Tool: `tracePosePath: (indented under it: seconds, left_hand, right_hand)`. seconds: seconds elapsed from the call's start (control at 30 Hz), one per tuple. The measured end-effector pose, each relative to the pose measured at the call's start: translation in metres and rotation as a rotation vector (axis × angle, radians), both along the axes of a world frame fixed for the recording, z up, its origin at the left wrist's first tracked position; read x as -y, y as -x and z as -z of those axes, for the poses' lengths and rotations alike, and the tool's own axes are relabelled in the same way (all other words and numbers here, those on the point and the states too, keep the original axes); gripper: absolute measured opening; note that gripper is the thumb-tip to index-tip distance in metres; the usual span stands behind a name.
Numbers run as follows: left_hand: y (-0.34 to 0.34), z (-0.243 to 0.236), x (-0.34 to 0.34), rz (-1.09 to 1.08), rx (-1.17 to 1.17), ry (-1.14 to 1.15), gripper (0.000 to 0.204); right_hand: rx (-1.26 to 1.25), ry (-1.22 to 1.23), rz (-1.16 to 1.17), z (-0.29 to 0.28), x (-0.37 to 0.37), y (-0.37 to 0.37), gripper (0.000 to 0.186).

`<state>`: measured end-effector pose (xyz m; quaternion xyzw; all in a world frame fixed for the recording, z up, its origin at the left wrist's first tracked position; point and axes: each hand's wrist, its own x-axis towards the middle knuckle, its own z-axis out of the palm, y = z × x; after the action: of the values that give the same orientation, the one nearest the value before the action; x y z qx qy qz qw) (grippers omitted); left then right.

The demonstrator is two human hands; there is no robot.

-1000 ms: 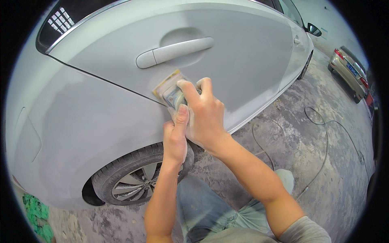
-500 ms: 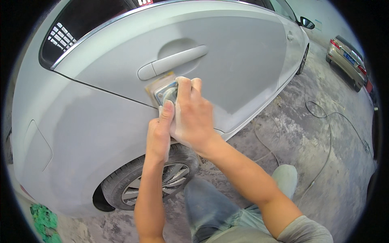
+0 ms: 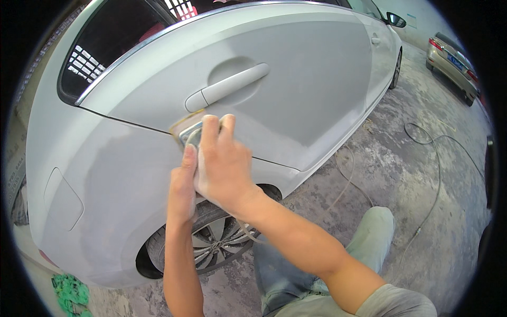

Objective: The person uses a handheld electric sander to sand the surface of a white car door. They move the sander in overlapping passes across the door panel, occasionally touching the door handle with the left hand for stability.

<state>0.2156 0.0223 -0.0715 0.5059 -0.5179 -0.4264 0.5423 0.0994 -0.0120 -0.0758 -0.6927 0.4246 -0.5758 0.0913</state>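
Observation:
Both hands are closed round a sander (image 3: 190,133) with a rectangular metal plate and a yellowish sanding sheet at its edge. My right hand (image 3: 226,169) wraps over it from the right, and my left hand (image 3: 181,189) grips from below with the thumb up. The sheet lies against the grey-primed rear door (image 3: 311,74) of a white car, just under the door handle (image 3: 232,84) and by the seam to the rear fender (image 3: 116,158). My fingers hide most of the sander's body.
Beneath my forearms is the rear wheel (image 3: 216,238). Hoses (image 3: 438,174) snake across the dusty floor (image 3: 343,179) on the right. A beige car (image 3: 449,63) is parked at the far right. Green netting-like material (image 3: 71,293) lies at the lower left.
The sander and both hands have slid left and slightly down, toward the seam between door and fender. My view has shifted a little, and both hands keep their grip.

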Motion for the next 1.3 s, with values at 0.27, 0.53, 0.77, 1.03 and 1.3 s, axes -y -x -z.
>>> tracePosePath:
  seconds: [0.27,0.53,0.77,1.03,1.3]
  left_hand:
    - [0.039,-0.003,0.032,0.075,0.118,-0.088,0.073]
    - [0.017,0.025,0.017,-0.012,-0.094,0.041,0.067]
    - [0.056,0.061,0.035,0.033,-0.002,0.074,0.068]
    - [0.019,0.041,0.02,0.023,-0.104,0.117,0.068]
    - [0.027,0.05,0.019,-0.095,-0.103,0.11,0.065]
  right_hand:
    - [0.049,0.05,0.173,0.001,0.015,0.039,0.048]
    - [-0.082,0.101,0.061,0.014,0.009,0.016,0.05]
    - [-0.05,-0.001,0.147,0.042,0.021,0.054,0.052]
    - [-0.109,0.098,0.049,0.023,0.014,0.021,0.058]
    - [-0.1,0.129,0.049,0.025,0.008,0.023,0.058]
